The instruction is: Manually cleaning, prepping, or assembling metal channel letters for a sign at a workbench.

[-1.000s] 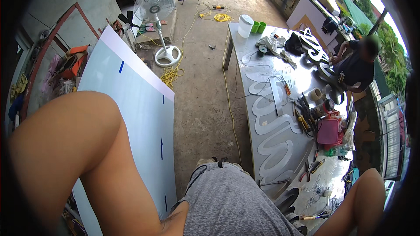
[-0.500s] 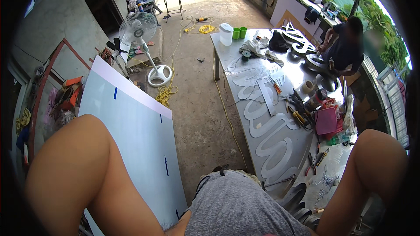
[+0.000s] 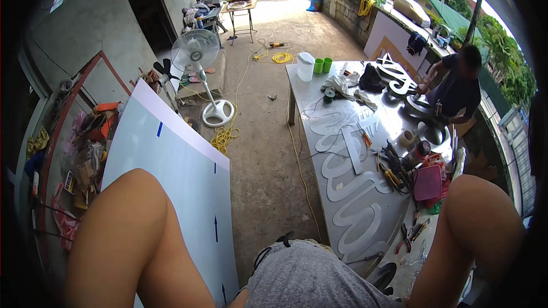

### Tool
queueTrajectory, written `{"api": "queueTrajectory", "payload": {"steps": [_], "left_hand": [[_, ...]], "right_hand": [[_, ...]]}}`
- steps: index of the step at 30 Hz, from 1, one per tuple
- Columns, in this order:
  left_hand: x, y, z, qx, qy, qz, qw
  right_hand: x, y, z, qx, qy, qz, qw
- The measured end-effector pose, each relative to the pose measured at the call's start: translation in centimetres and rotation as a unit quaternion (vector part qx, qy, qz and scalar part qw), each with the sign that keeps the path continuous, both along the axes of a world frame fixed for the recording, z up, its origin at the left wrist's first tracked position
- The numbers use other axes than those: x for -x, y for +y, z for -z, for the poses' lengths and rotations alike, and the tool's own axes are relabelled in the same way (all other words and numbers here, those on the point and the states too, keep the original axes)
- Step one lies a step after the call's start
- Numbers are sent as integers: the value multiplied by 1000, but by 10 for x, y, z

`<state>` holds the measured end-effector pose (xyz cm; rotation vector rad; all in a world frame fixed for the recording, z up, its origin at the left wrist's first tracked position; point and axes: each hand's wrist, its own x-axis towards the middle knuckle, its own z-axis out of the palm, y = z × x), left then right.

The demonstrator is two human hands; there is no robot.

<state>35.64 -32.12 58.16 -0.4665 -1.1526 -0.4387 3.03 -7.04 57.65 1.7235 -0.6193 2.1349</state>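
Concrete floor (image 3: 257, 154) runs between a white board (image 3: 171, 177) on the left and a long metal tabletop (image 3: 342, 194) on the right. Both forearms (image 3: 131, 239) are raised near the camera; the hands are out of view, so it cannot be told whether each grip is open or closed. The board lies under the left arm, leaning beside clutter. It could probably slide or be bumped by the elbow. A yellow cable (image 3: 228, 134) on the floor near the fan (image 3: 197, 57) could catch a foot. Pliers (image 3: 394, 177) and white letter shapes (image 3: 348, 165) crowd the tabletop's right edge, where another person (image 3: 456, 85) works at the far corner.
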Motion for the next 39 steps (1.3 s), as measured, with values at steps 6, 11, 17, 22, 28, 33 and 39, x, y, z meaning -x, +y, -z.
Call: {"api": "queueTrajectory", "payload": {"steps": [6, 11, 17, 22, 28, 33, 39], "left_hand": [[-13, 19, 4, -6, -21, -55, 998], [-7, -61, 277, -522, -412, -95, 741], [-11, -1, 481, -315, -842, -152, 412], [-19, 4, 503, -304, -896, -41, 322], [-19, -22, 488, -244, -912, -25, 329], [-38, -27, 498, -237, -924, -15, 301], [-48, -19, 509, -201, -934, 6, 296]], "right_hand": [[-3, -11, 24, -32, -67, -43, 996], [-63, -32, 121, -489, 215, -442, 721], [-90, -36, 123, -498, 194, -480, 696], [-103, -45, 140, -478, 104, -470, 735], [-134, -83, 135, -421, 133, -533, 722], [-154, -85, 133, -381, 162, -519, 748], [-174, -74, 155, -408, 9, -399, 821]]}}
